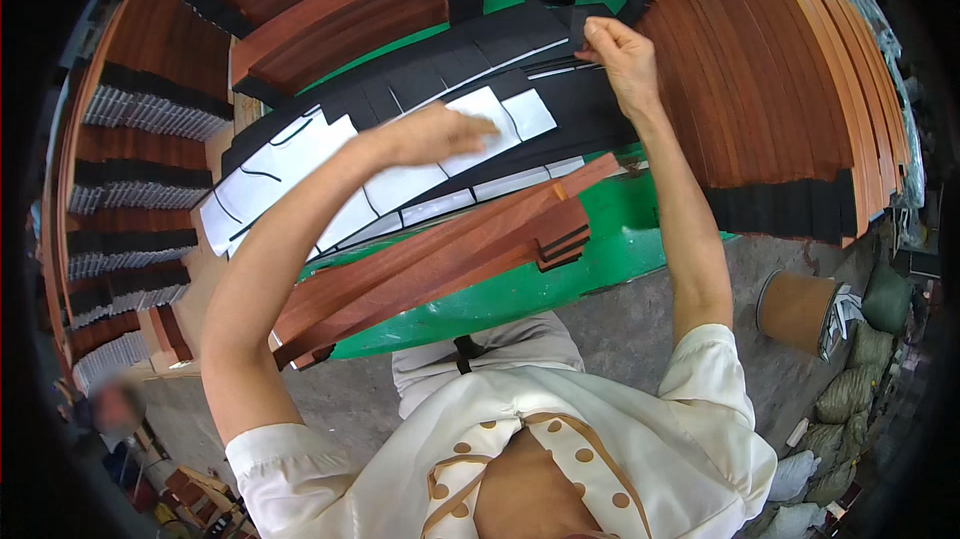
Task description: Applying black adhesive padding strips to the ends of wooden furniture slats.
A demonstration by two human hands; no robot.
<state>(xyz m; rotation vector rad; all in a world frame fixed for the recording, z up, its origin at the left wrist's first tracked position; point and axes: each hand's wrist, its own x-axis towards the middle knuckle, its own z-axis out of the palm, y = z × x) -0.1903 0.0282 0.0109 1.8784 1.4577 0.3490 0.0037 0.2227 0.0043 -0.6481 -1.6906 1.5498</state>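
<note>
A cream shirt (640, 429) with a spotted collar filled the bottom of the frame, nearest the camera. Above it, at centre, reddish-brown wooden strips (420, 274) lay across a green table (625, 259). Beyond them, from left of centre to upper centre, white pieces (530, 114) with black lines overlapped black pieces (450, 49). The left hand (435, 134), blurred, was over the white pieces with its fingers bent together; whether it gripped or touched anything I could not tell. The right hand (622, 51), at upper centre-right, pinched a small dark piece (583, 21) between its fingertips. Brown boards (760, 69) stood stacked at the upper right.
</note>
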